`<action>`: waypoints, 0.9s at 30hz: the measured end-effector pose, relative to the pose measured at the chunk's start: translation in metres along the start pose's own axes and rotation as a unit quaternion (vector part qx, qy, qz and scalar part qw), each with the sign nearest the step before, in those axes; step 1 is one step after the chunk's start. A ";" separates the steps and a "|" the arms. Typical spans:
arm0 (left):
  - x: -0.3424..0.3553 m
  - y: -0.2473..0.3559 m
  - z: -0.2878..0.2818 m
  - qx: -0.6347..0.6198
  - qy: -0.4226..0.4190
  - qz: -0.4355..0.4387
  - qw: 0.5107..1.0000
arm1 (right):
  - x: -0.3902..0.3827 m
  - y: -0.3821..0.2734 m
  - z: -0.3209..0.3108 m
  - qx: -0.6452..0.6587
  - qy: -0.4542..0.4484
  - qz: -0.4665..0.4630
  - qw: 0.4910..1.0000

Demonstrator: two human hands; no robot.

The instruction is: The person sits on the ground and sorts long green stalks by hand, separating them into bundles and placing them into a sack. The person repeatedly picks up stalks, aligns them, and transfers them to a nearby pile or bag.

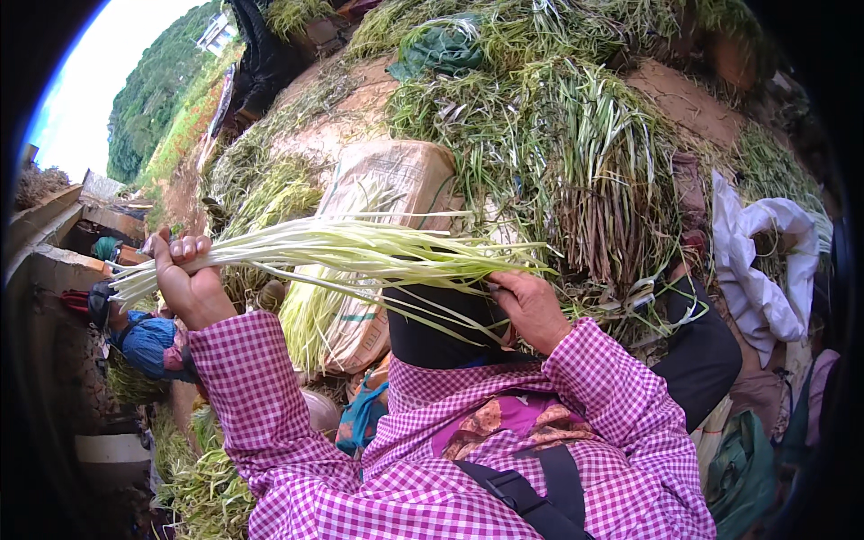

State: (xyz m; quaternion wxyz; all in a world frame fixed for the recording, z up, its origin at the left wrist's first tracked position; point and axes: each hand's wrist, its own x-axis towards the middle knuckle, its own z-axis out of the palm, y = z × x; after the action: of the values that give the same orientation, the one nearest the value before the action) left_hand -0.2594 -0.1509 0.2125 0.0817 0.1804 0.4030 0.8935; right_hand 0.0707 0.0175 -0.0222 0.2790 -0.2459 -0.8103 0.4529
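A long bunch of pale yellow-green stalks (pixel 360 247), which look like blanched chives, stretches across in front of my chest. My left hand (pixel 191 279) is closed around it near its whiter ends, which stick out to the left. At the greener tips, my right hand (pixel 531 308) pinches some of the strands between thumb and fingers. A few loose blades hang below the bunch. Behind it stands a whitish woven sack (pixel 396 180), with more pale stalks (pixel 310 324) lying over its left side.
A large heap of darker green stalks with brown ends (pixel 612 171) lies ahead to the right. Green plant litter covers much of the reddish ground (pixel 346 103). A white plastic bag (pixel 765 261) lies at the right. Another person in blue (pixel 148 346) is at the far left.
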 end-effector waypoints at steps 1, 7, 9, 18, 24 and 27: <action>-0.001 0.000 0.000 0.002 -0.003 -0.002 1.000 | 0.002 0.000 0.002 0.002 0.007 0.000 1.000; -0.005 0.000 -0.001 0.019 0.021 0.010 1.000 | 0.012 -0.008 0.003 0.055 0.070 -0.013 0.996; -0.005 0.000 -0.002 0.022 0.017 0.010 1.000 | 0.014 -0.013 0.002 0.102 0.077 -0.008 0.992; -0.007 -0.003 -0.003 0.024 0.042 0.009 0.999 | 0.026 -0.019 0.008 0.108 0.019 0.016 0.994; -0.010 -0.003 -0.004 0.014 0.042 0.011 0.999 | 0.025 -0.014 0.008 0.143 0.014 0.040 0.989; -0.012 -0.004 -0.004 0.008 0.006 0.010 1.000 | 0.020 0.003 0.009 -0.080 0.025 -0.067 0.994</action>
State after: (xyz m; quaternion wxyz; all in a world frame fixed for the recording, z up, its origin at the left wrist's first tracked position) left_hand -0.2496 -0.1547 0.2034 0.0687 0.1799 0.4085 0.8922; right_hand 0.0504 0.0267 -0.0241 0.3087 -0.2241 -0.8511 0.3608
